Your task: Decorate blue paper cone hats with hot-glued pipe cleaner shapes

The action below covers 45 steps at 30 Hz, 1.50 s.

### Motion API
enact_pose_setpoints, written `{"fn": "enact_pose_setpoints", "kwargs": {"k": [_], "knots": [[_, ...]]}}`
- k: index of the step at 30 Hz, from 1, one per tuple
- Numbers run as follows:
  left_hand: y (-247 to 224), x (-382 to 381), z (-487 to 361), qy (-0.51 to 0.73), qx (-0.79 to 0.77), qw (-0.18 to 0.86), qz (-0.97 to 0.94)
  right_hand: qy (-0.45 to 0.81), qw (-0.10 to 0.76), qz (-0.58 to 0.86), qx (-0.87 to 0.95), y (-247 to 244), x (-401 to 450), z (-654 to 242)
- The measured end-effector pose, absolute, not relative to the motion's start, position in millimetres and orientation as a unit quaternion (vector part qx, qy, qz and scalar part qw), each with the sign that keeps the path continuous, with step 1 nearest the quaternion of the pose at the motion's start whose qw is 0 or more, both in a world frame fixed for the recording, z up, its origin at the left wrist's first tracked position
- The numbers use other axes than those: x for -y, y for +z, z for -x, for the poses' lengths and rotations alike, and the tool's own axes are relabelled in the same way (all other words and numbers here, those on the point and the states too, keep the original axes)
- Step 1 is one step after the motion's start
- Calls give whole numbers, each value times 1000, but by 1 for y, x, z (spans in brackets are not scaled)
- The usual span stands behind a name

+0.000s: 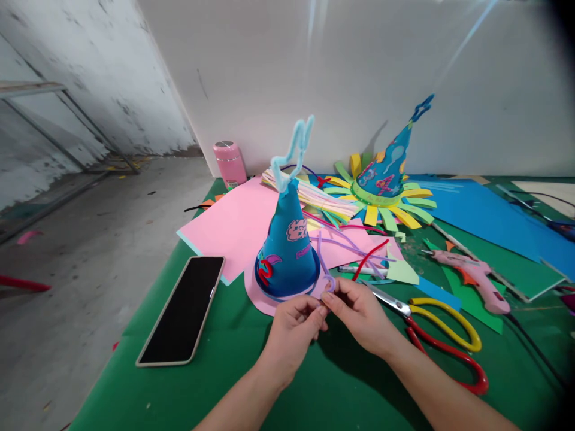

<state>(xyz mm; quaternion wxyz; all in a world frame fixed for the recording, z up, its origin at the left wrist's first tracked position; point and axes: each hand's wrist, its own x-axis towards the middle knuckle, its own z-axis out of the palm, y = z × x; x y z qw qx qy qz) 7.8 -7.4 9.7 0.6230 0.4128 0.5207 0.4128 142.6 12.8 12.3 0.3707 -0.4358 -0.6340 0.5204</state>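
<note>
Left hand (291, 336) and right hand (365, 317) meet at near rim of blue hat (290, 254); fingers of both pinched on curled purple wire (331, 282), held just above the tabletop (233, 383). Hat upright. Phone (182, 311) lies left of hat; scissors (406, 309) beside right forearm.

Moderate, diffuse light covers the green desk (224, 344) in front of me, its source outside the frame; pale streaks of glare descend from the upper edge across the white panel (265, 72). A soft shadow lies beneath my right hand (365, 316); the farther cone hat (387, 163) casts a slanting one on the panel. The phone (182, 311) bears a small glint. Darkness fills the right-hand corners; the margins appear stretched, and fine detail is slightly soft.
</note>
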Motion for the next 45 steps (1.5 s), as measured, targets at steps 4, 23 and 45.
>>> {"fn": "enact_pose_setpoints", "kwargs": {"k": [4, 23, 45], "knots": [[10, 8, -7, 419, -520, 626, -404, 506, 362, 439, 648, 15, -13, -142], [8, 8, -5, 414, -514, 616, -429, 401, 303, 454, 736, 20, -13, -146], [5, 7, -10, 449, -485, 682, -315, 520, 363, 459, 622, 16, -20, -149]]}}
